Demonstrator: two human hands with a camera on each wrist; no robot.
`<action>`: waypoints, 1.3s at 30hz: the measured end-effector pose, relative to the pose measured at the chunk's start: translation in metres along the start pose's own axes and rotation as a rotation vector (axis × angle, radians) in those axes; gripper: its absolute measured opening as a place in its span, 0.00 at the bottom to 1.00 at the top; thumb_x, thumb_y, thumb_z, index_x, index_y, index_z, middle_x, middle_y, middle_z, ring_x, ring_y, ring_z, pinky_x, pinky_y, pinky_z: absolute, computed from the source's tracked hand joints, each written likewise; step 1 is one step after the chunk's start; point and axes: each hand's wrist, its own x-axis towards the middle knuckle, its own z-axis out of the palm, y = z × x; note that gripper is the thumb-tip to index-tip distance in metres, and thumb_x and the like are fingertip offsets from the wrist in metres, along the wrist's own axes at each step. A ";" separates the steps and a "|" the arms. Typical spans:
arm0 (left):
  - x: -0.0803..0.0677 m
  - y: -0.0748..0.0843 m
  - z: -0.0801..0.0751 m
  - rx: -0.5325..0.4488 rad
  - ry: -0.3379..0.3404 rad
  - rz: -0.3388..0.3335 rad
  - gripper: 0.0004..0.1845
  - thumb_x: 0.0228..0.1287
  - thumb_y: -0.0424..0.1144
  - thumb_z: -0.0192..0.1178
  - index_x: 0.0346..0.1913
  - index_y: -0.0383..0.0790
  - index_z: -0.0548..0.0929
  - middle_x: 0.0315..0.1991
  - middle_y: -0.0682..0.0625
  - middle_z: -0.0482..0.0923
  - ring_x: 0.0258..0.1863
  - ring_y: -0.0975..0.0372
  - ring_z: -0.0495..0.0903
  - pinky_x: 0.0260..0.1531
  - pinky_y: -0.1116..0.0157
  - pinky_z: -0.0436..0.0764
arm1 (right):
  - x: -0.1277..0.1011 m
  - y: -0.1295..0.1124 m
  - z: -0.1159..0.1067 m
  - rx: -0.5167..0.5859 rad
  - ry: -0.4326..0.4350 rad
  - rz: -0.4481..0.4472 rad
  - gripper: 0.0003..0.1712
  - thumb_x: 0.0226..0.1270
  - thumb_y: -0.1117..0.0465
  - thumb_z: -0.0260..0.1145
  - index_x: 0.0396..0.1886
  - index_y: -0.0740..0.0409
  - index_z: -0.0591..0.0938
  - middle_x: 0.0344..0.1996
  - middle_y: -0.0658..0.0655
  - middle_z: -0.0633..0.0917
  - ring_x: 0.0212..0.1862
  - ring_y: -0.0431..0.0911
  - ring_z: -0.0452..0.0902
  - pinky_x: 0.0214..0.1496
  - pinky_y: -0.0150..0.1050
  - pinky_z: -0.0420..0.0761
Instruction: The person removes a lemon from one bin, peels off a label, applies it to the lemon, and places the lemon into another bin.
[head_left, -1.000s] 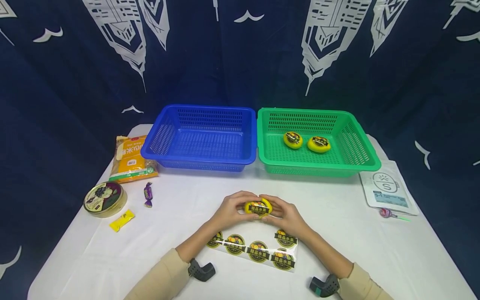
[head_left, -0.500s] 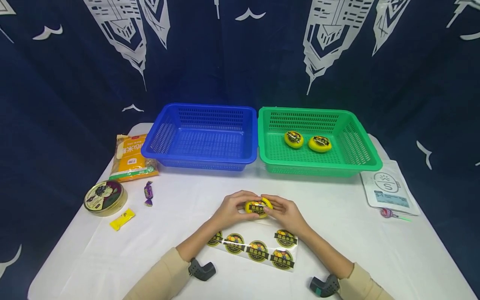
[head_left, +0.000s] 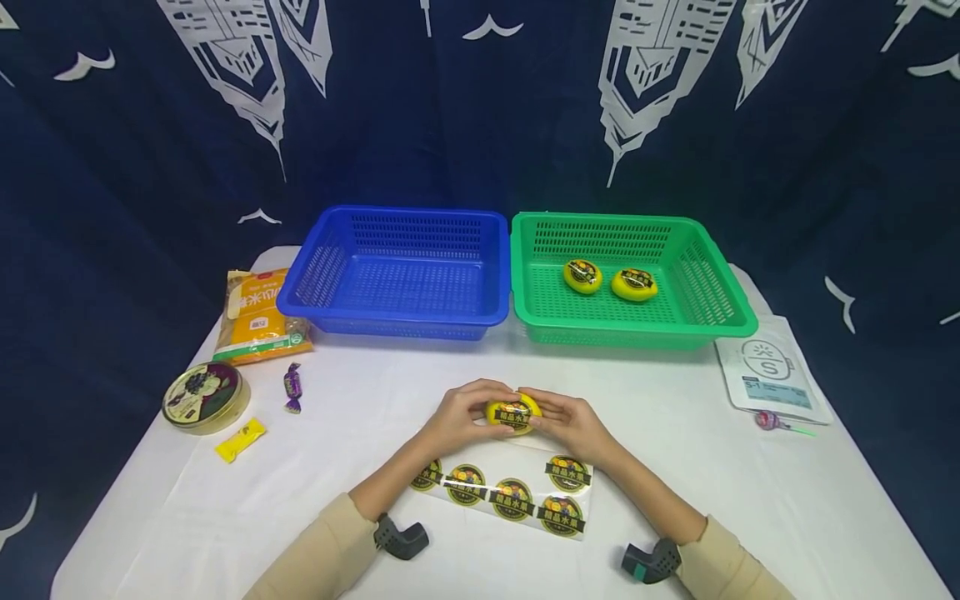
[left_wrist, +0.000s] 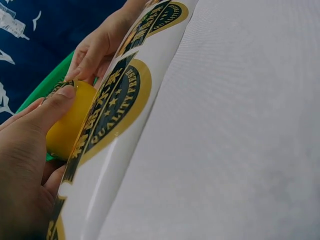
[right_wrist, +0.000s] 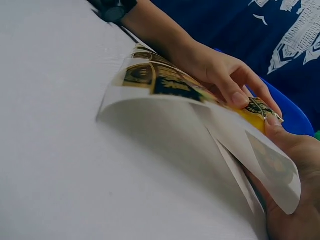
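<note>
Holding yellow lemon [head_left: 513, 414] between left hand [head_left: 459, 419] and right hand [head_left: 568, 426], both grips curled round it, above sticker sheet [head_left: 510, 495].

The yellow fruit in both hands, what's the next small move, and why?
Probably press the sticker's edges down with the thumbs. Both the left hand and right hand grip the yellow fruit, its label already on top, like the two labelled fruits in the green basket.

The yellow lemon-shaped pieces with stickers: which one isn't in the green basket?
The yellow lemon gripped between the left hand and right hand, above the sticker sheet. The other two lie in the green basket.
</note>
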 end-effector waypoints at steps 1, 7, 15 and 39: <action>0.000 0.004 -0.001 0.000 -0.003 0.001 0.23 0.44 0.28 0.72 0.47 0.30 0.80 0.48 0.40 0.77 0.50 0.54 0.76 0.45 0.67 0.79 | 0.000 0.000 0.000 -0.001 -0.009 0.003 0.27 0.63 0.69 0.61 0.62 0.70 0.68 0.58 0.67 0.72 0.56 0.48 0.73 0.55 0.38 0.74; 0.000 0.001 0.000 -0.003 -0.014 -0.039 0.24 0.44 0.29 0.72 0.48 0.31 0.80 0.49 0.42 0.76 0.51 0.56 0.75 0.47 0.67 0.78 | -0.002 -0.006 -0.004 -0.040 0.022 -0.058 0.24 0.66 0.70 0.57 0.62 0.67 0.68 0.57 0.65 0.73 0.56 0.47 0.73 0.57 0.36 0.73; -0.005 -0.018 0.004 0.069 0.000 -0.029 0.25 0.46 0.43 0.72 0.50 0.45 0.81 0.51 0.55 0.77 0.53 0.64 0.74 0.53 0.68 0.74 | 0.001 -0.019 -0.027 -0.062 0.753 -0.356 0.22 0.64 0.75 0.56 0.58 0.73 0.66 0.43 0.76 0.76 0.39 0.47 0.81 0.41 0.38 0.82; 0.078 0.047 -0.046 0.161 -0.029 -0.080 0.25 0.45 0.37 0.73 0.51 0.40 0.81 0.52 0.47 0.77 0.50 0.59 0.76 0.39 0.73 0.80 | 0.013 -0.028 -0.087 0.219 1.261 -0.243 0.22 0.60 0.69 0.64 0.55 0.63 0.73 0.29 0.57 0.77 0.32 0.43 0.80 0.43 0.32 0.81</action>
